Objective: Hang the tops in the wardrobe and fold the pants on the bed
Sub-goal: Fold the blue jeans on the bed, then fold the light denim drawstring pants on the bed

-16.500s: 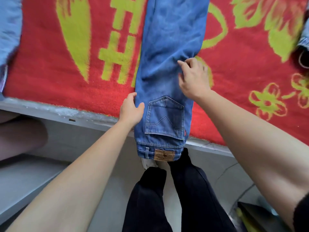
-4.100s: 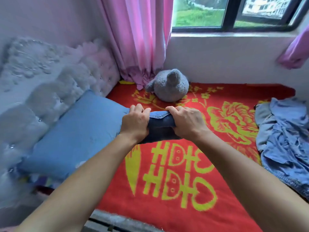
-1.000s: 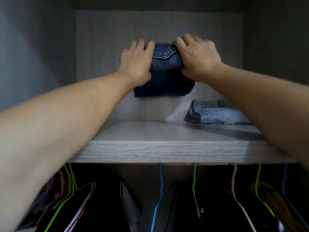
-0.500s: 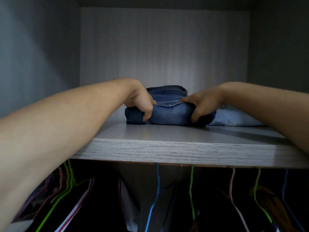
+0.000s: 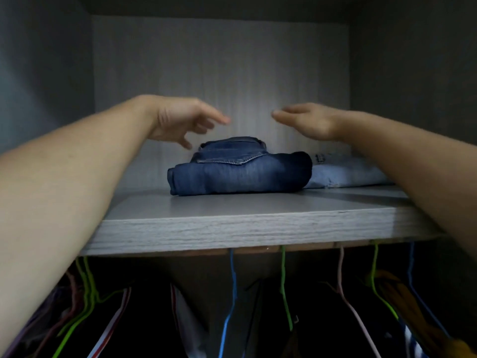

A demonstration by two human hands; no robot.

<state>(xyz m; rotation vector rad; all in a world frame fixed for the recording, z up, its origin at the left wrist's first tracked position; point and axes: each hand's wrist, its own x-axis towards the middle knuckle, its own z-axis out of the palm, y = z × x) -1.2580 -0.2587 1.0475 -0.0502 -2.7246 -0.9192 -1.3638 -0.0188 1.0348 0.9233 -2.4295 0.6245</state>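
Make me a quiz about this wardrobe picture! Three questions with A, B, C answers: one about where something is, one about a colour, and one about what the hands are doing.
1. Where do the dark blue jeans lie?
A. on the shelf
B. on a hanger
C. on the floor

2. What colour is the folded pair beside them, on their right?
A. red
B. light blue
C. black

3. What are the left hand and the right hand doing?
A. gripping the jeans
B. hovering open above the jeans
C. holding a hanger

Answers:
1 A: the jeans rest folded on the grey board.
2 B: its denim is pale blue, far lighter than the dark pair.
3 B: the fingers of both hands are stretched out above the denim and hold nothing.
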